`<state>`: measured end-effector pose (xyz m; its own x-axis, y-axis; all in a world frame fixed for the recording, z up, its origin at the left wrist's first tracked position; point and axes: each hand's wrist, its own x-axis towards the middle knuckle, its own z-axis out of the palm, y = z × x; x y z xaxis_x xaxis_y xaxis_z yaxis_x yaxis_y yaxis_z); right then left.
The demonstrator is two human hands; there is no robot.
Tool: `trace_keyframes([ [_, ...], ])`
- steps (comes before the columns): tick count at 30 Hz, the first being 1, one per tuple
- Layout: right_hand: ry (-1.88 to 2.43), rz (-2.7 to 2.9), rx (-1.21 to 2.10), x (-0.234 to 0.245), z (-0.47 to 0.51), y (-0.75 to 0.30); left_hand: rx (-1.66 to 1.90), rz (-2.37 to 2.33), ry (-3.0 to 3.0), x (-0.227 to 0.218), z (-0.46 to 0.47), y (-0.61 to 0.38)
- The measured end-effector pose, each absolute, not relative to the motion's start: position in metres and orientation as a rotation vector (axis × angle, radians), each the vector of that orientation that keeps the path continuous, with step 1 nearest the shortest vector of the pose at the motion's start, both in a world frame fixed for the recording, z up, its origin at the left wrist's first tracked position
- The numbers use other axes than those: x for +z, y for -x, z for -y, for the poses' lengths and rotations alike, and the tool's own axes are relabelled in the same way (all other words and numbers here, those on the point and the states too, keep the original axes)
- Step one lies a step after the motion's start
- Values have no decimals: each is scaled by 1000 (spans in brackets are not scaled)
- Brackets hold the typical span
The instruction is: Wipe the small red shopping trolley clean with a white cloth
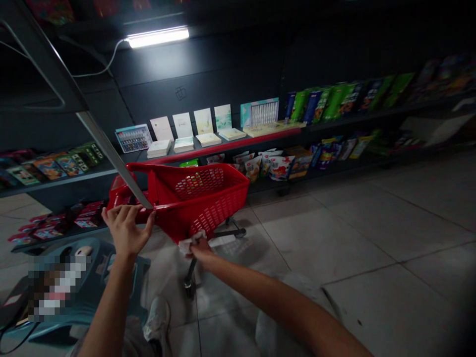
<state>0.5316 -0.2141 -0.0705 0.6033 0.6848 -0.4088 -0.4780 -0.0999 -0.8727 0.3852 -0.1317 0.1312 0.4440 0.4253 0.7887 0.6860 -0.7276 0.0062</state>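
Note:
A red plastic shopping cart (219, 210) with perforated basket walls stands in front of me on wheels. My left hand (128, 228) grips its red handle at the near left end, fingers over the top and thumb toward the basket. Low on the cart's near side, my right hand (201, 249) holds a crumpled whitish cloth (187, 246) against the red plastic. The fingertips of that hand are partly hidden by the cloth. A grey metal pole (111, 153) slants down to the cart beside my left hand.
A blue-grey plastic stool (136, 282) with items on top stands at lower left. Behind the cart, dark shelves (130, 168) carry books, boxes and snack bags (281, 167). A bright tube lamp (159, 37) hangs above. Grey tiled floor (334, 223) extends to the right.

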Motion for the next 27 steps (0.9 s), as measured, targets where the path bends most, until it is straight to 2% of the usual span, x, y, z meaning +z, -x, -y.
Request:
trace_keyframes([
  [3,1360,273,845,-47,209,-585,-1171,936,2409,132,128,-383],
  [7,1459,454,167,-6,227,-684,-1215,927,2402,129,122,-379],
  [11,1701,580,-150,16,253,-740,-1303,890,2405,127,111,-373],
  [18,1887,1147,-355,31,282,-751,-1387,821,2433,128,82,-356],
  [27,1908,1137,-364,17,291,-775,-1425,1068,2332,114,81,-352],
])
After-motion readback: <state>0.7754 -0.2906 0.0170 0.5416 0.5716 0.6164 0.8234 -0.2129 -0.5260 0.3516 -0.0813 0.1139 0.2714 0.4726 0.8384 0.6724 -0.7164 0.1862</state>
